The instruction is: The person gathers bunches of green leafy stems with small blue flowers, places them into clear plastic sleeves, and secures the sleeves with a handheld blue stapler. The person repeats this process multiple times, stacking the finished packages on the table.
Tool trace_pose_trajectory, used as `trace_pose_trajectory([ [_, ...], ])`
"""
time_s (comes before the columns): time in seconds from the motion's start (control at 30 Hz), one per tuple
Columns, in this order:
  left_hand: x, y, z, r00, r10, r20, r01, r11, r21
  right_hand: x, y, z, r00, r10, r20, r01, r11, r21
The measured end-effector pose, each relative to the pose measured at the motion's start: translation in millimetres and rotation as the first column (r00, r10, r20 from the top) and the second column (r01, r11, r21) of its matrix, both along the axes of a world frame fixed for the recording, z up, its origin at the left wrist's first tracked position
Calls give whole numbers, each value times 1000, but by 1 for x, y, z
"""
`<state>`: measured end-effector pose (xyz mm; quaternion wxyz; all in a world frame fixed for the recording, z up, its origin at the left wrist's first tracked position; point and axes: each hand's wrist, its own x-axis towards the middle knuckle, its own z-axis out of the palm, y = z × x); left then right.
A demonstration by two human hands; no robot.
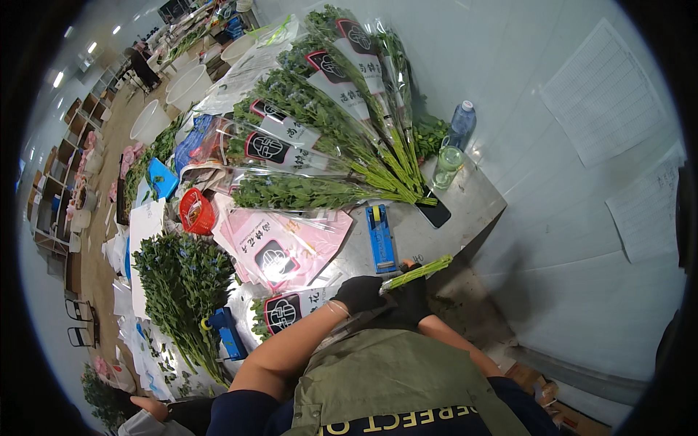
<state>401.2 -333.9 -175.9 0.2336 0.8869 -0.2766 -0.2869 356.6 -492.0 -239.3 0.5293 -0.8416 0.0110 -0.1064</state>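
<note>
In front of my body lies a bunch of green-stemmed flowers in a printed clear sleeve (283, 314), its leafy end to the left. My left hand (358, 294), in a black glove, grips the sleeve near its narrow end. Bare cut stems (420, 272) stick out to the right past my hands. Against these stems my right hand (413, 301), also gloved, is closed, with a bare fingertip showing; the stems hide part of its grip. Just beyond is a blue tape dispenser (380, 240), apart from both hands.
Several sleeved bunches (327, 131) fan across the metal table (474, 199). A phone (436, 214), two bottles (462, 125), pink printed sleeves (289, 245), a red basket (197, 211), loose stems (185, 294) and a second dispenser (232, 332) lie around. Another person's hand (150, 407) shows lower left.
</note>
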Motion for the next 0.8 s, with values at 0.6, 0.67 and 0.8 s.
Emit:
trace_pose_trajectory([
  [0.6, -17, -3, -44, 996, 85, -26, -87, 994, -71, 8, 3, -65, 980, 193, -57, -162, 926, 341],
  [0.67, -14, -2, -54, 997, 75, -16, -75, 997, -33, 10, 7, -69, 976, 184, -114, -119, 896, 427],
  [0.8, -4, -4, -29, 996, 88, -29, -89, 996, -22, 7, 4, -83, 981, 167, -96, -132, 945, 300],
])
